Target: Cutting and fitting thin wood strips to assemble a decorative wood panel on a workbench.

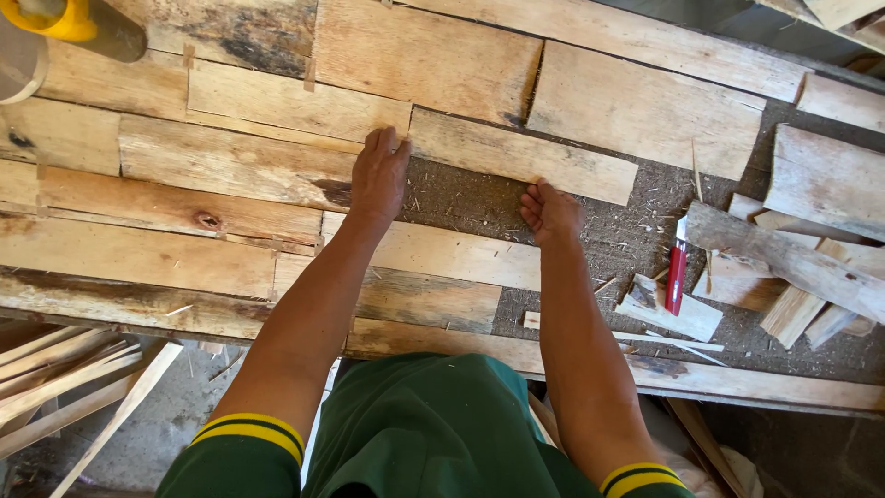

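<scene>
A pale rectangular wood piece (521,157) lies among many flat wood slabs fitted side by side on a brown board (479,203). My left hand (379,175) rests flat at the piece's left end, fingers pointing away from me. My right hand (550,210) has its fingers curled against the piece's near edge, toward its right half. Neither hand lifts anything. A strip of bare brown board shows between my two hands, just below the piece.
A red utility knife (677,274) lies to the right beside a heap of loose wood offcuts (793,258). A yellow-and-grey tool (74,23) sits at the top left. Thin wood strips (64,378) lie on the floor at lower left.
</scene>
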